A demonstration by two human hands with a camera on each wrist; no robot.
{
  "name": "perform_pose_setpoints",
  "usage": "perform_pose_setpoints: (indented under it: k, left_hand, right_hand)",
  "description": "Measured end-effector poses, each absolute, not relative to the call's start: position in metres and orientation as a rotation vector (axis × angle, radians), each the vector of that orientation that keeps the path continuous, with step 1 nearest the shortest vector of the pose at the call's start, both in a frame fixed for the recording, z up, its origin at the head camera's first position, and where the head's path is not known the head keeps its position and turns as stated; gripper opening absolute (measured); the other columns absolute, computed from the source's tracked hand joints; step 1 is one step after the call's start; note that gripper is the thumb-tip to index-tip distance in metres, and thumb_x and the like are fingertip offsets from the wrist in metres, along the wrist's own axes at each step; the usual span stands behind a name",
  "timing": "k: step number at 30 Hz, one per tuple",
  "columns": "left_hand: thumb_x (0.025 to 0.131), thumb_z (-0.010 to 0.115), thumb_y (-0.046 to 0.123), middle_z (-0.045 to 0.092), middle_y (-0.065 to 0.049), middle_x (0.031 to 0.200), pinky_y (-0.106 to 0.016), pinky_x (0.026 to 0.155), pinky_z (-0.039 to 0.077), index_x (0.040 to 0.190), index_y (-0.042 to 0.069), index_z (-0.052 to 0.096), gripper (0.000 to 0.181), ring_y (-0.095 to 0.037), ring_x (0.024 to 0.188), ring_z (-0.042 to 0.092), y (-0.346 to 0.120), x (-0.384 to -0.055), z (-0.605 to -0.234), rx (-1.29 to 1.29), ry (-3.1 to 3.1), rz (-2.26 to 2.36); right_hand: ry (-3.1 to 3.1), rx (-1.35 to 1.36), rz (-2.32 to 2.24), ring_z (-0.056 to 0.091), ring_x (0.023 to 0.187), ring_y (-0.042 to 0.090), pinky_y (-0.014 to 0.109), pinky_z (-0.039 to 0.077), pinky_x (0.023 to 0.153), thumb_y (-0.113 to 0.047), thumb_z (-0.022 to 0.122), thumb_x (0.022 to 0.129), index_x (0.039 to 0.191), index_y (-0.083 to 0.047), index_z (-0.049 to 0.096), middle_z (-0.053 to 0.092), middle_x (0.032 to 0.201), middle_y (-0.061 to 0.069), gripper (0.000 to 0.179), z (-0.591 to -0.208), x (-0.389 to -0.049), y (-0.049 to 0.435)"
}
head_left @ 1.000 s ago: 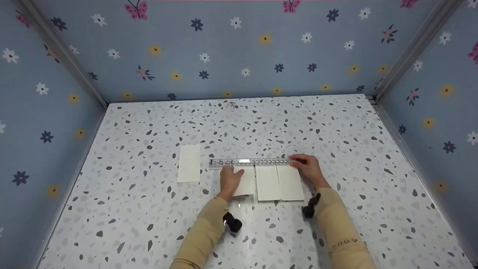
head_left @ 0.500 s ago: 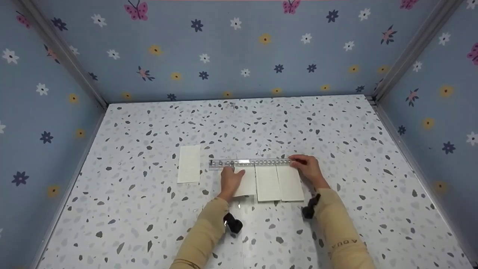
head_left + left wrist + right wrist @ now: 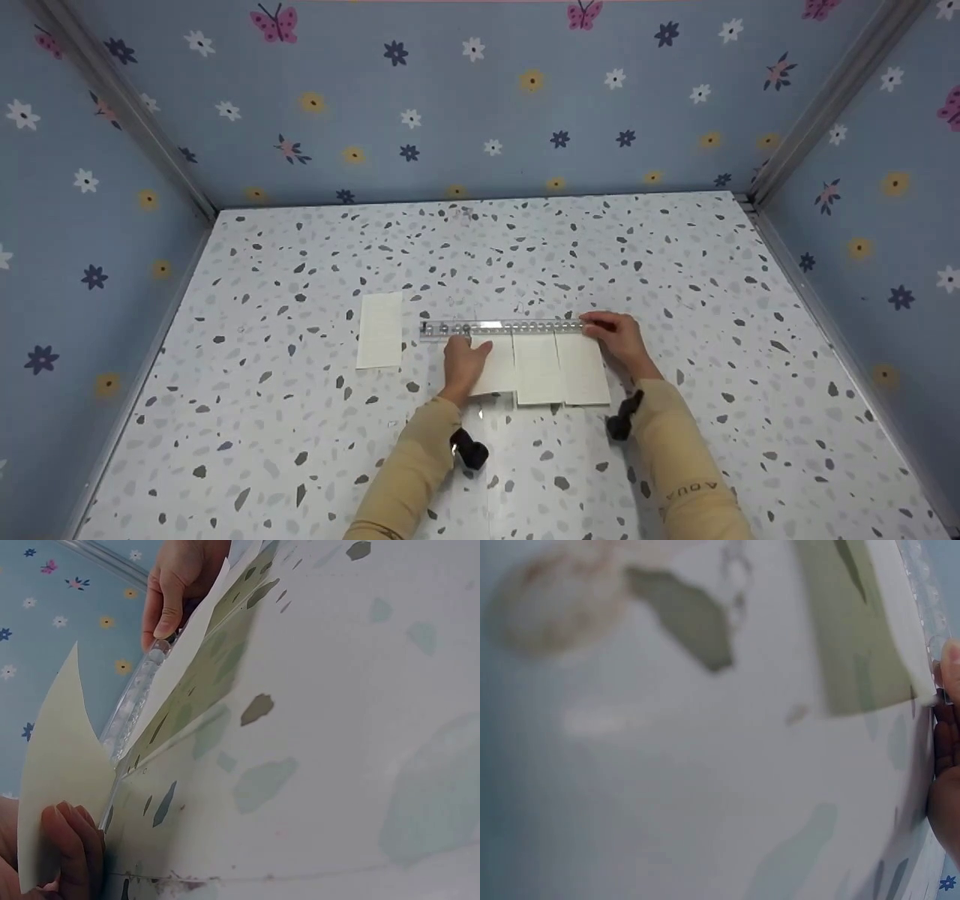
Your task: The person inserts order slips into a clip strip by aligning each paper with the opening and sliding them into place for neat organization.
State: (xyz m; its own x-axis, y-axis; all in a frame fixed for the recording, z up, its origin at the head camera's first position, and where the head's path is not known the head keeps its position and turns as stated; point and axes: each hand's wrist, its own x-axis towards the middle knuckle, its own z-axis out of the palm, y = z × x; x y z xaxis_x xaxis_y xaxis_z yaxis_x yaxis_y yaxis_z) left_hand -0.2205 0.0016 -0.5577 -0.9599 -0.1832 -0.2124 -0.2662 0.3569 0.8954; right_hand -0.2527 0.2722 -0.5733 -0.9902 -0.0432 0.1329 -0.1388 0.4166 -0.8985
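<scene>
A long clear plastic strip [image 3: 491,328] with a row of round shapes lies crosswise in the head view. Three pale cream paper slips extend from its near side: a left one [image 3: 493,371], a middle one [image 3: 538,371] and a right one [image 3: 585,371]. My left hand [image 3: 463,367] grips the strip near its left end, partly covering the left slip. At the opposite end my right hand [image 3: 621,341] pinches the strip between thumb and fingers. In the left wrist view, curled fingers [image 3: 75,844] show beside a raised slip [image 3: 64,765]; the slips' near edges stand off the table.
A separate cream paper slip [image 3: 380,330] lies flat to the left of the strip. The speckled white table [image 3: 300,450] is bounded by blue flowered panels [image 3: 480,97] at the back and both sides. Black wrist cameras [image 3: 470,450] sit under both sleeves.
The left slip's near edge has shifted slightly right, so the gap to the middle slip has narrowed. Both hands and the strip stay almost still.
</scene>
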Motion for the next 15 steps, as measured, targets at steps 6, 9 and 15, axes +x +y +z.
perform_pose_setpoints:
  k: [6,9,15]
  left_hand:
    - [0.080,0.064,0.015,0.053,-0.029,0.105,-0.041,0.086,0.040,0.104,-0.015,0.049,0.041,-0.035,0.098,0.053,0.0015,-0.2197,-0.5572,-0.418,2.547,1.679]
    - [0.079,0.065,0.015,0.056,-0.026,0.098,-0.040,0.081,0.042,0.099,-0.013,0.051,0.037,-0.031,0.091,0.055,0.0011,-0.2198,-0.5575,-0.414,2.570,1.673]
    - [0.079,0.065,0.014,0.034,-0.002,0.056,-0.029,0.048,0.030,0.064,0.005,0.040,0.030,-0.016,0.051,0.035,-0.0009,-0.2220,-0.5585,-0.386,2.581,1.685]
  right_hand:
    - [-2.578,0.122,1.653,0.057,0.092,0.025,0.029,0.044,0.079,-0.003,0.067,0.076,0.096,0.002,0.067,0.064,0.097,0.016,0.020,-0.5728,-0.2527,0.2712]
    - [-2.599,0.111,1.637,0.057,0.093,0.025,0.033,0.043,0.081,-0.005,0.067,0.077,0.097,0.002,0.067,0.064,0.098,0.015,0.021,-0.5728,-0.2527,0.2713]
    - [-2.607,0.140,1.636,0.056,0.094,0.025,0.037,0.042,0.084,-0.004,0.066,0.077,0.097,0.001,0.067,0.064,0.098,0.015,0.020,-0.5731,-0.2536,0.2727]
